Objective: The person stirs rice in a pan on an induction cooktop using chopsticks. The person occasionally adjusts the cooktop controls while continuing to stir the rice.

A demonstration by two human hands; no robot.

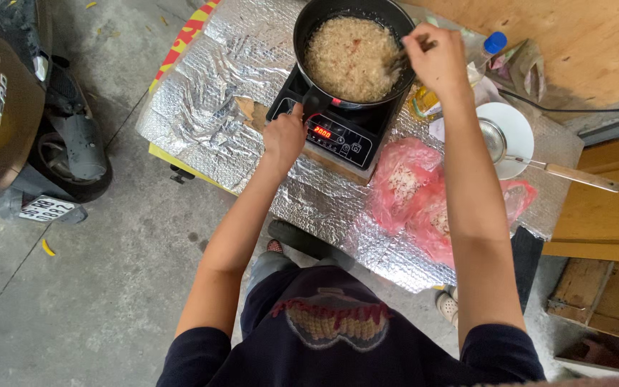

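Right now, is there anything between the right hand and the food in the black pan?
Nothing visible blocks it. The right hand is at the pan's right rim, holding a utensil that already reaches into the frying food. The left hand grips the pan handle on the near side.

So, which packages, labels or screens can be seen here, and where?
Cooker display: front panel beside the left hand, small, red glowing digits.
Pink plastic bags: foil table, right of cooker.
Blue-capped bottle: behind the right hand.
Number plate: scooter, left, white rectangle.

Grey concrete floor, foil-covered table, plywood wall
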